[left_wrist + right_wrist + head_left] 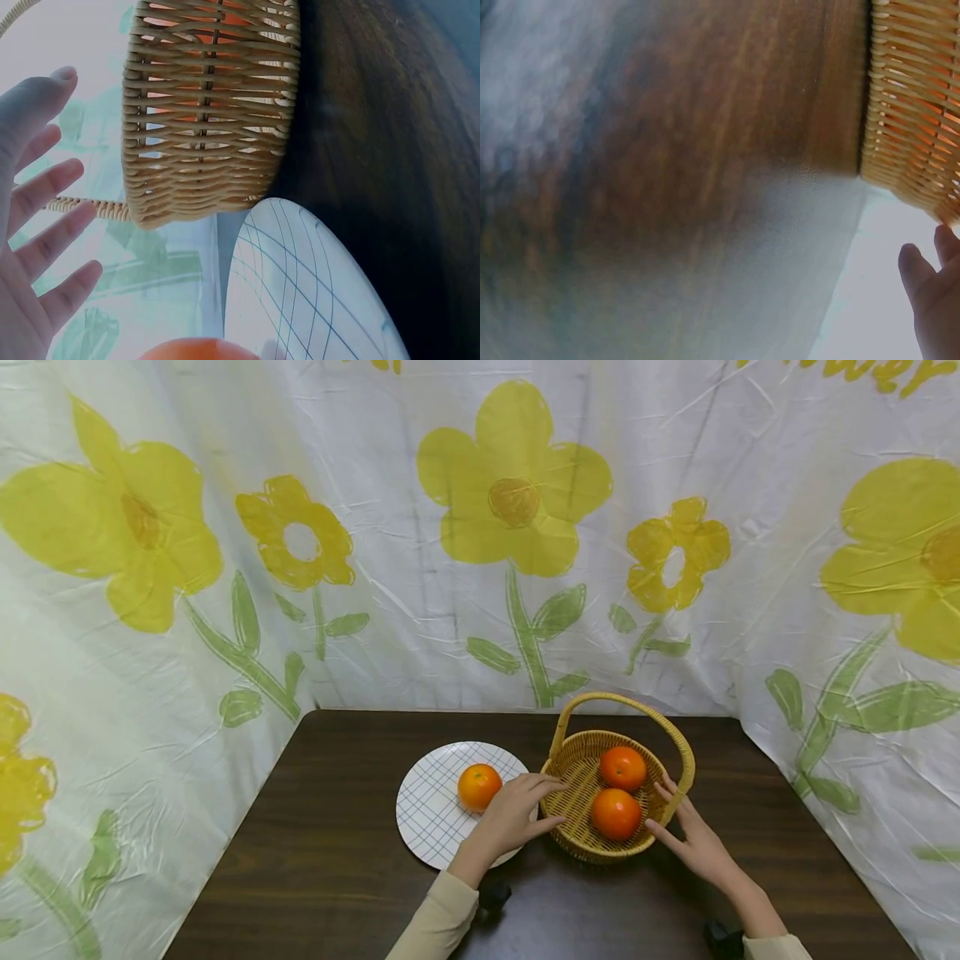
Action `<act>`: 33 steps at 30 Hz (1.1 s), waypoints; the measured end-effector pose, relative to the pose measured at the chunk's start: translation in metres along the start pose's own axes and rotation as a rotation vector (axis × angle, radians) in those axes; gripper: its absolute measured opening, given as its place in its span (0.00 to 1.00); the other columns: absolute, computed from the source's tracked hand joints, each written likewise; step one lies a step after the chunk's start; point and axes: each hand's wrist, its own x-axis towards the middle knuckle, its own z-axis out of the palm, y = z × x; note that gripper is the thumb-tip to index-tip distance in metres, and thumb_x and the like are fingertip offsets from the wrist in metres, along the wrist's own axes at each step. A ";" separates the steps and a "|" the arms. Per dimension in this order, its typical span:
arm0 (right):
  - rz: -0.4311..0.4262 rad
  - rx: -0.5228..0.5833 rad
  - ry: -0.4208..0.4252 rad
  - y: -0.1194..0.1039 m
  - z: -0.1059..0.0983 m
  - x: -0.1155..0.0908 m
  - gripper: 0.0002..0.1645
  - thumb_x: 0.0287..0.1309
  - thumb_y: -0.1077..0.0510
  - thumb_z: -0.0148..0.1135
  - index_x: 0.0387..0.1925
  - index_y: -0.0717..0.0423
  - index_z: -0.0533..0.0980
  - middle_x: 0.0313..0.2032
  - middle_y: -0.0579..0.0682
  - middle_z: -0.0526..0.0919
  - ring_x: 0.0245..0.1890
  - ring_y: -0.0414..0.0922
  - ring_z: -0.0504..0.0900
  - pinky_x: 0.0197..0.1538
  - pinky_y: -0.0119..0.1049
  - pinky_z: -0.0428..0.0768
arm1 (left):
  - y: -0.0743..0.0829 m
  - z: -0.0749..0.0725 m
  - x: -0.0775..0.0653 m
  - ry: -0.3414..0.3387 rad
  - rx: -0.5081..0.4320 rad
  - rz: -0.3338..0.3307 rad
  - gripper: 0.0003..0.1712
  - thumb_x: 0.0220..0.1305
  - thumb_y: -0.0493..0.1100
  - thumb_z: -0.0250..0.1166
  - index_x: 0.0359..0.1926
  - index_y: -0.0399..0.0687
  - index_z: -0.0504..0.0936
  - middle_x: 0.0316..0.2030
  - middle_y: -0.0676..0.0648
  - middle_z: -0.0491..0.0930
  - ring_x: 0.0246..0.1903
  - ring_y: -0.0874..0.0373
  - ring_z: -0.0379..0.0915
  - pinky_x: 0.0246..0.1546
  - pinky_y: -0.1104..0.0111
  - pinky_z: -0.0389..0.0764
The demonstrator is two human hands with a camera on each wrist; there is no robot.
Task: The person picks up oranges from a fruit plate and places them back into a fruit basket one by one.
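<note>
A wicker basket (572, 774) with a tall arched handle (626, 700) stands on the table, holding two orange fruits, one (622, 767) behind the other (616, 814). My left hand (513, 814) hovers at the basket's left rim, fingers spread and nothing in them; the left wrist view shows the fingers apart from the woven side. My right hand (697, 843) is at the right rim, fingers extended beside the handle's base, fingertips right at the wicker. A third orange fruit (478, 787) sits on a round white plate (431, 802) with a blue grid pattern, partly behind my left hand.
The dark wooden table (315, 843) carries the plate on the left and the basket on the right, close together. A white curtain (390, 635) printed with yellow flowers hangs behind the table and along its sides.
</note>
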 end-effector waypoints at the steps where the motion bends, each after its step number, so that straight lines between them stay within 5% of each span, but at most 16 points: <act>1: 0.002 -0.001 -0.001 0.000 0.000 0.000 0.40 0.62 0.49 0.56 0.70 0.52 0.52 0.72 0.57 0.44 0.66 0.67 0.51 0.51 0.71 0.59 | 0.000 0.000 -0.001 0.006 -0.008 0.003 0.26 0.57 0.55 0.65 0.55 0.55 0.75 0.52 0.54 0.76 0.54 0.61 0.70 0.55 0.68 0.71; 33: 0.005 -0.009 -0.006 -0.001 -0.001 -0.001 0.40 0.62 0.48 0.56 0.70 0.53 0.52 0.72 0.57 0.43 0.65 0.68 0.52 0.50 0.71 0.60 | -0.029 -0.014 -0.028 0.078 -0.024 -0.109 0.23 0.57 0.53 0.66 0.52 0.51 0.78 0.53 0.50 0.76 0.54 0.57 0.70 0.57 0.60 0.69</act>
